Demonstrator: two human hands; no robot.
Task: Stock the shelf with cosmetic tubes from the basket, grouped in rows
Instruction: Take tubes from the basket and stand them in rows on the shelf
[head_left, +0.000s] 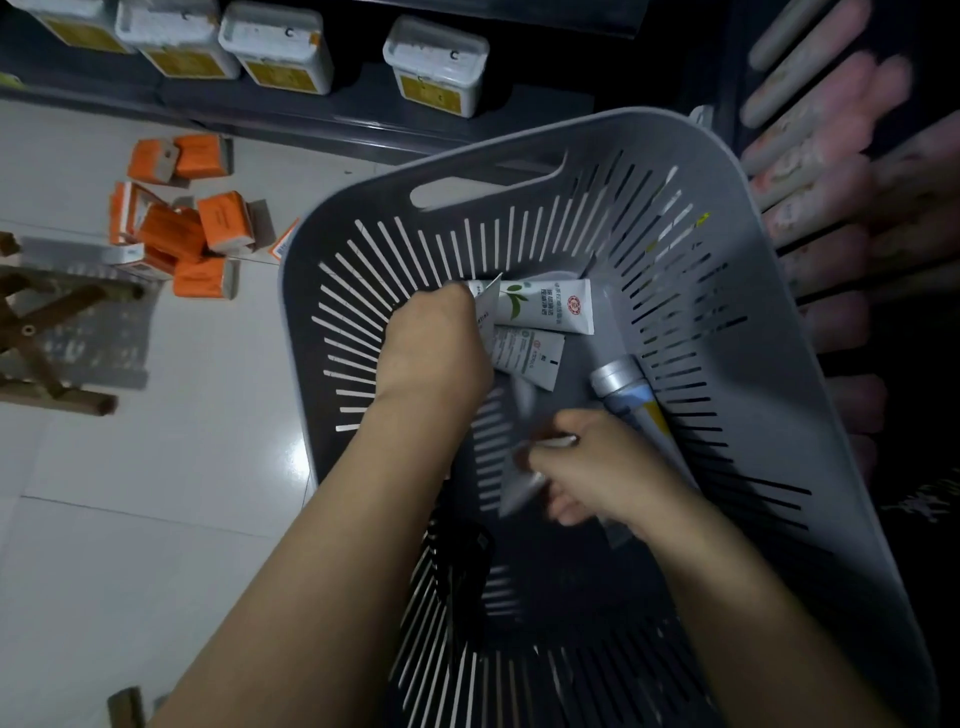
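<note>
Both my hands are down inside a grey slotted basket (769, 291). My left hand (434, 345) grips a white tube whose flat end (487, 306) sticks up beside my fingers. A white tube with a green leaf (545, 306) lies on the basket floor, a second white tube (530, 358) just below it. My right hand (597, 470) holds a blurred white tube (519, 491) near the floor. A tube with a silver cap (631, 397) leans on the right wall.
White lidded tubs (434, 65) stand on a dark low shelf at the top. Pink packs (810, 182) fill the shelf on the right. Orange boxes (182, 228) lie scattered on the tiled floor at left, beside a wooden stool (47, 332).
</note>
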